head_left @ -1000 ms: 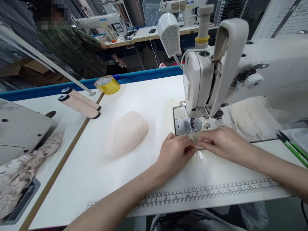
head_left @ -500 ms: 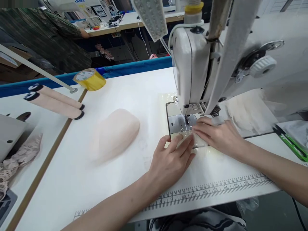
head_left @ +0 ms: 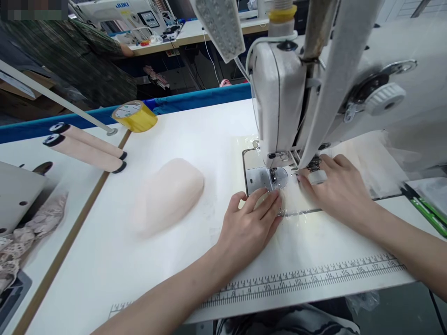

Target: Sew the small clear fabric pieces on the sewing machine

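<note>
My left hand rests at the front of the sewing machine's needle plate, its bent fingertips pressed on a thin see-through piece by the presser foot. My right hand is just right of the needle area, below the machine head. Its thumb and fingers are drawn together, and what they pinch, if anything, is hidden. A white band wraps one finger of it. To the left on the white table lies a pale beige sheer fabric piece, apart from both hands.
A yellow tape roll and two beige rollers stand at the left rear. Pale fabric and green-handled snips lie to the right. A printed ruler runs along the front edge. Another person is beyond the table.
My right hand has moved right and slightly up, away from my left fingertips, uncovering more of the plate. My left hand stays almost in place. The view has shifted slightly.
</note>
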A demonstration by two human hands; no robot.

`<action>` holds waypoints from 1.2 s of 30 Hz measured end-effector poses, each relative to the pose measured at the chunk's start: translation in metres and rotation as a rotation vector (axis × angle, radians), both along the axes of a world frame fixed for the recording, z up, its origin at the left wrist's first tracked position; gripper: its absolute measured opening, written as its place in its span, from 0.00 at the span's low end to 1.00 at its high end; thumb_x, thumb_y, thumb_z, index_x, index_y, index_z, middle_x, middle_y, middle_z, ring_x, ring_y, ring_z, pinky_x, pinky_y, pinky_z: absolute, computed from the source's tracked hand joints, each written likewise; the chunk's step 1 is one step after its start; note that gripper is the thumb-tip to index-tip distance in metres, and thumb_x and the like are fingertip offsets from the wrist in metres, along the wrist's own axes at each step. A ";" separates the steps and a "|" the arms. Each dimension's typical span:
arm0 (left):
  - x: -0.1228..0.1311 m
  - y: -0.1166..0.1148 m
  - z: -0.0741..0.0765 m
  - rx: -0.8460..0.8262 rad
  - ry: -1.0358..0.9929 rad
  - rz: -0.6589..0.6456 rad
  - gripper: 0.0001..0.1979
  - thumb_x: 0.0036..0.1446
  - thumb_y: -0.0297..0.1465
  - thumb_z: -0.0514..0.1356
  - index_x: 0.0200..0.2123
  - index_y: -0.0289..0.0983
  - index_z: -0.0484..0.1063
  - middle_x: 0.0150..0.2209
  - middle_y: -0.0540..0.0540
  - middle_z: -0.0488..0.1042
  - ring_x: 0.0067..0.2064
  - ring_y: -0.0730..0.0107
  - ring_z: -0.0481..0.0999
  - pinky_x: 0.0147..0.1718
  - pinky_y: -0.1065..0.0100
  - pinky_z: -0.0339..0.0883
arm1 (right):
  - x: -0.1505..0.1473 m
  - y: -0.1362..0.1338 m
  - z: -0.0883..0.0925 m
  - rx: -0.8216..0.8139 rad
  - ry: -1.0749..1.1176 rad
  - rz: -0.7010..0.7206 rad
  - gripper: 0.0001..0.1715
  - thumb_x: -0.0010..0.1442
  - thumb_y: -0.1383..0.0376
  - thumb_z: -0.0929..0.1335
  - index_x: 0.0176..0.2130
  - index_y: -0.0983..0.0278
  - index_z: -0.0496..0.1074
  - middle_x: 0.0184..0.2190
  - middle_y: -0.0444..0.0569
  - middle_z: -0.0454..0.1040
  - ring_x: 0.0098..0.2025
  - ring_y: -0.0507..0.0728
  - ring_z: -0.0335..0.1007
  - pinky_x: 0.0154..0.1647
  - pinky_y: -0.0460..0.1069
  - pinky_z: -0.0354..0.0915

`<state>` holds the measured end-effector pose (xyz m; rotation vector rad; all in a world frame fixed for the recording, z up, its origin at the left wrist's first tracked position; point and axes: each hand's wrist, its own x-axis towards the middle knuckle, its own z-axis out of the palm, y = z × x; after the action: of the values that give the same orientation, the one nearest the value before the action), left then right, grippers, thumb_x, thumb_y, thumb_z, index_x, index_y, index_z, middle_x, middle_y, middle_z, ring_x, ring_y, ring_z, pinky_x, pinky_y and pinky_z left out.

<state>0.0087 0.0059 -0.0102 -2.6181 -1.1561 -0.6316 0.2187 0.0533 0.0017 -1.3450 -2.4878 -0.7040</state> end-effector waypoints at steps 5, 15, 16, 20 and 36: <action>0.001 0.005 -0.001 -0.013 -0.017 0.015 0.13 0.63 0.30 0.55 0.50 0.38 0.71 0.51 0.47 0.73 0.52 0.62 0.70 0.43 0.59 0.57 | -0.008 -0.015 0.007 0.023 0.054 0.152 0.11 0.59 0.73 0.64 0.36 0.67 0.76 0.25 0.48 0.72 0.25 0.54 0.62 0.27 0.50 0.50; 0.001 -0.002 0.003 0.017 0.037 0.049 0.15 0.62 0.30 0.56 0.52 0.37 0.70 0.52 0.45 0.73 0.53 0.59 0.70 0.44 0.58 0.58 | -0.019 -0.020 -0.012 -0.120 0.006 0.171 0.17 0.66 0.70 0.61 0.52 0.72 0.70 0.36 0.53 0.75 0.44 0.59 0.65 0.31 0.52 0.52; 0.001 -0.002 0.003 0.022 0.038 0.053 0.15 0.62 0.30 0.56 0.51 0.37 0.70 0.51 0.45 0.73 0.53 0.59 0.70 0.44 0.58 0.58 | -0.018 -0.018 -0.011 -0.114 0.005 0.172 0.17 0.66 0.70 0.61 0.51 0.72 0.70 0.37 0.53 0.75 0.45 0.59 0.65 0.31 0.52 0.52; 0.003 0.002 0.003 0.033 0.046 0.068 0.13 0.63 0.30 0.55 0.50 0.37 0.71 0.51 0.45 0.74 0.54 0.61 0.70 0.44 0.58 0.57 | -0.017 -0.014 -0.010 -0.112 -0.009 0.157 0.16 0.67 0.69 0.60 0.49 0.69 0.72 0.41 0.54 0.75 0.42 0.59 0.66 0.32 0.53 0.51; 0.001 0.007 0.001 0.034 0.040 0.082 0.14 0.63 0.30 0.55 0.51 0.37 0.71 0.49 0.44 0.75 0.56 0.60 0.68 0.48 0.58 0.57 | -0.018 -0.011 -0.012 -0.113 0.026 0.146 0.20 0.69 0.66 0.57 0.47 0.68 0.74 0.44 0.55 0.73 0.36 0.58 0.66 0.36 0.53 0.54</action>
<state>0.0102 0.0132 -0.0090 -2.5290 -1.2228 -0.5754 0.2009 0.0428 -0.0103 -1.1844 -2.6066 -0.5185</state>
